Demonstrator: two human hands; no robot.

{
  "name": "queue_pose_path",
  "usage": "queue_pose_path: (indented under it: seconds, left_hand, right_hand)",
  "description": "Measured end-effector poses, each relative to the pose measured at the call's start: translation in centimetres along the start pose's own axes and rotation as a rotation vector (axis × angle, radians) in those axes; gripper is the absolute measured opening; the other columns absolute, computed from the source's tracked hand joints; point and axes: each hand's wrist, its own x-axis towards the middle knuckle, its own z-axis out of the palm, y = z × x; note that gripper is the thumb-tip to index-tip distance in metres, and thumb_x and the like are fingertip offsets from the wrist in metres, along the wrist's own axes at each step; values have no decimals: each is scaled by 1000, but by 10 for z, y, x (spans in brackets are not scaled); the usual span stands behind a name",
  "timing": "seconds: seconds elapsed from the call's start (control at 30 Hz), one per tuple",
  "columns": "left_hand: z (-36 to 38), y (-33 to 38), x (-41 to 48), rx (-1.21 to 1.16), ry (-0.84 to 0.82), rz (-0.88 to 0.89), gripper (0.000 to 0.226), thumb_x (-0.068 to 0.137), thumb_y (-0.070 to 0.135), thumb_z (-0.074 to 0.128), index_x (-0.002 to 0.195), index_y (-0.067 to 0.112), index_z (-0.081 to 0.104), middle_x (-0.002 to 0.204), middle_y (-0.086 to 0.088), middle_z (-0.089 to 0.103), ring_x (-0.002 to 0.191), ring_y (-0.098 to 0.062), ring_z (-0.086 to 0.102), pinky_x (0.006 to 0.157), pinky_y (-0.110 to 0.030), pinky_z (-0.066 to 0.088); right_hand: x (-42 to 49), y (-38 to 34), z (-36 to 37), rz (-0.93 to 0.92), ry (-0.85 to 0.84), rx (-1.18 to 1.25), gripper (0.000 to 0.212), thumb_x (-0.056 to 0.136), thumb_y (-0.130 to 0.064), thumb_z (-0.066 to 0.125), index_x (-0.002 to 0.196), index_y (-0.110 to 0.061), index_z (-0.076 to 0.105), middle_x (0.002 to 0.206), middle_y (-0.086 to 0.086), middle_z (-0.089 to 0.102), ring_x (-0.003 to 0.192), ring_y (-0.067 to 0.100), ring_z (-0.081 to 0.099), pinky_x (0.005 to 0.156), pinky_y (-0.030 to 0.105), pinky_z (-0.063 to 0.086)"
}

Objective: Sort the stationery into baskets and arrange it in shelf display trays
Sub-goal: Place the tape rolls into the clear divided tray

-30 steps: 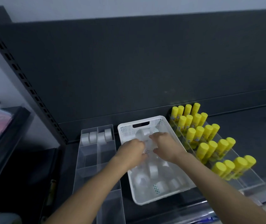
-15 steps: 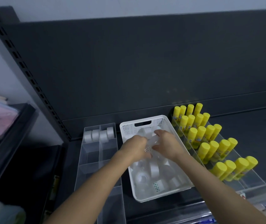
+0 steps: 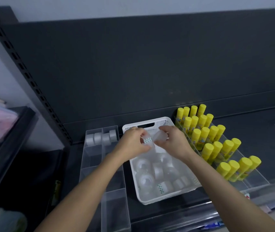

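A translucent tape roll with a green-dotted label (image 3: 147,140) is pinched in the curled fingers of the left hand (image 3: 134,143). Just beside it, the right hand (image 3: 175,143) grips a plain frosted roll (image 3: 160,137). Both are above the 12 o'clock end of the white perforated plastic basket (image 3: 150,200), where more glossy rolls (image 3: 158,172) lie loose. At its 9 o'clock, a clear divided tray (image 3: 115,206) holds four rolls on edge (image 3: 100,138) at the far end, with open compartments nearer. At 3 o'clock, yellow-capped glue sticks (image 3: 213,143) crowd a stepped acrylic rack (image 3: 257,180).
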Motion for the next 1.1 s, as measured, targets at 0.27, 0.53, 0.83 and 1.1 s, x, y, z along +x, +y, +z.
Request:
queue_pose_path:
  seconds: [0.27,0.53,0.83,1.1]
  left_hand:
    - [-63,-48,-44,-129,200,-83,37,68,23,81,102,24,67,100,13,57,88,-2,61,82,-28,54]
    - [-95,-101,-85,-22,207,-146,39,70,24,81,105,24,66,99,12,57,88,-2,58,82,-27,53]
    - [-93,-124,-91,94,76,-148,42,75,21,78,115,18,64,106,8,54,93,-8,55,84,-27,50]
    - [-72,-142,-86,139,55,-126,48,78,24,77,123,18,63,115,4,56,109,-15,48,91,-22,39]
  right_hand:
    - [0,-53,27,-87,-67,192,56,74,-26,75,126,-17,57,111,-6,61,99,11,61,81,23,48]
    - [-4,-102,83,-300,-197,94,39,76,-25,73,112,-12,63,104,5,63,94,18,58,82,30,49]
    - [2,-121,121,-413,-418,-138,18,79,-21,66,94,-12,60,94,5,56,86,22,54,66,26,39]
    - [5,-117,139,-398,-486,-259,42,85,-30,60,126,-22,55,116,10,55,111,28,48,94,31,42]
